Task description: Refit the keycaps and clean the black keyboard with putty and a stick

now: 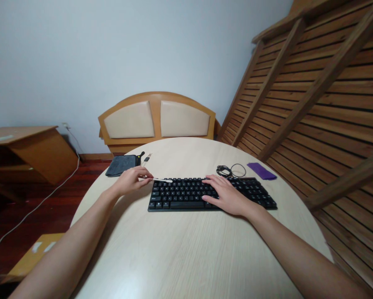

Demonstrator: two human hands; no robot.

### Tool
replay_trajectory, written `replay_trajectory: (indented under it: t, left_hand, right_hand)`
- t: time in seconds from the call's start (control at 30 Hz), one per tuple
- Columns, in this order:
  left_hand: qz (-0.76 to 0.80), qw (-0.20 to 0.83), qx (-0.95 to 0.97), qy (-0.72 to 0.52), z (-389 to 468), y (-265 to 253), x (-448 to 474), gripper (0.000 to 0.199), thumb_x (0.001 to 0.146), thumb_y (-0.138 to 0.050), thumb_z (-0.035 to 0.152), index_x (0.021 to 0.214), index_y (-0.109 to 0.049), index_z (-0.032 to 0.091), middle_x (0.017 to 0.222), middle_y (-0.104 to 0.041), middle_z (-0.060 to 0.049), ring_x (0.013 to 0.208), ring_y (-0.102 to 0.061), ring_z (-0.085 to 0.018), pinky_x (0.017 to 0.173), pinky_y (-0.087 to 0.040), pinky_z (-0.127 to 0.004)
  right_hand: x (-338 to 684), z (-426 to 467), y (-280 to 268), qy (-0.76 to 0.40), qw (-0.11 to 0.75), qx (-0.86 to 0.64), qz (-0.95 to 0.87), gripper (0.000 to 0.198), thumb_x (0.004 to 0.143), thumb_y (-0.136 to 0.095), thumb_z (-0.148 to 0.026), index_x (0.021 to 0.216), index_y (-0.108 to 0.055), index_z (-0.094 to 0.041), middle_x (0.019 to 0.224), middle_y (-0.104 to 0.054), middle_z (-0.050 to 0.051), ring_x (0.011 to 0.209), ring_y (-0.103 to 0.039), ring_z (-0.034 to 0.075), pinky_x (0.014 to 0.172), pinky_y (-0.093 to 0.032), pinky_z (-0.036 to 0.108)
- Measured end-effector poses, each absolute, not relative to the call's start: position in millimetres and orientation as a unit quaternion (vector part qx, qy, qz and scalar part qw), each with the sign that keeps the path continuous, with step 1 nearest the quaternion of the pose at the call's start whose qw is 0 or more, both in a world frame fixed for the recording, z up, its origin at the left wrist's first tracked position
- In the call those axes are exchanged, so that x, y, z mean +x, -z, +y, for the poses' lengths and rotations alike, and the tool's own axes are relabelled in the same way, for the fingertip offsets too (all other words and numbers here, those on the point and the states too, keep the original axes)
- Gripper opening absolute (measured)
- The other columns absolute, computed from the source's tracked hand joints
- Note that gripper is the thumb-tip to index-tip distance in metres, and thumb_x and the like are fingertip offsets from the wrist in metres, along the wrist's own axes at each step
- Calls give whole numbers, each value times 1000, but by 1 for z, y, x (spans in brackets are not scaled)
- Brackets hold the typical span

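A black keyboard (180, 194) lies flat on the round table, its long side facing me. My left hand (135, 179) is at its upper left corner, with the fingers pinched on a slim white toothbrush (163, 180). The brush's wider end reaches over the top row of keys at the left. Resting on the keyboard right of its middle, my right hand (225, 195) has its fingers spread and holds nothing. It covers some of the keys. Behind the keyboard is its coiled black cable (224, 170).
A dark grey pouch (121, 165) lies at the table's left, with a small thin tool (147, 158) beside it. A folded purple cloth (261, 171) lies at the right. Beyond the pale table (174, 249) stand a padded headboard (156, 120) and leaning wooden slats (329, 104).
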State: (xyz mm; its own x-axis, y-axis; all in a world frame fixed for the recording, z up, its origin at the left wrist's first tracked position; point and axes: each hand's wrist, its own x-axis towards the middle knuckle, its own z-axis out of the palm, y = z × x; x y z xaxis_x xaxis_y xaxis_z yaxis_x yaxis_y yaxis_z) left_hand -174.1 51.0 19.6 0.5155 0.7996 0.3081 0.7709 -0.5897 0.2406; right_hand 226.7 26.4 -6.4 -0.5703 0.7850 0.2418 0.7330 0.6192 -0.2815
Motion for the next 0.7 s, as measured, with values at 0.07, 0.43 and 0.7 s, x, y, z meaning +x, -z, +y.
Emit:
replay_trajectory:
  t: [0.07, 0.43, 0.7]
  left_hand:
    - [471, 38, 860, -194, 52, -21, -183, 28, 93, -54, 40, 92, -76, 22, 95, -74, -5, 90, -66, -21, 77, -49, -29]
    - [509, 74, 835, -197, 58, -22, -205, 29, 86, -58, 45, 86, -75, 22, 89, -74, -4, 82, -67, -21, 75, -50, -29]
    - [515, 90, 830, -194, 57, -20, -202, 29, 86, -59, 46, 85, -75, 22, 89, -74, -5, 82, -67, -21, 75, -50, -29]
  right_hand:
    - [227, 27, 6, -79, 175, -430, -882, 60, 93, -50, -64, 137, -56, -24, 147, -51, 12, 140, -40, 31, 119, -28, 53]
    - [229, 29, 10, -70, 173, -428, -885, 60, 93, -49, -65, 137, -55, -23, 148, -50, 12, 141, -39, 30, 119, -28, 52]
    - [229, 28, 9, -77, 171, -432, -882, 61, 93, -49, -65, 137, -56, -23, 149, -49, 12, 141, -39, 31, 120, -26, 53]
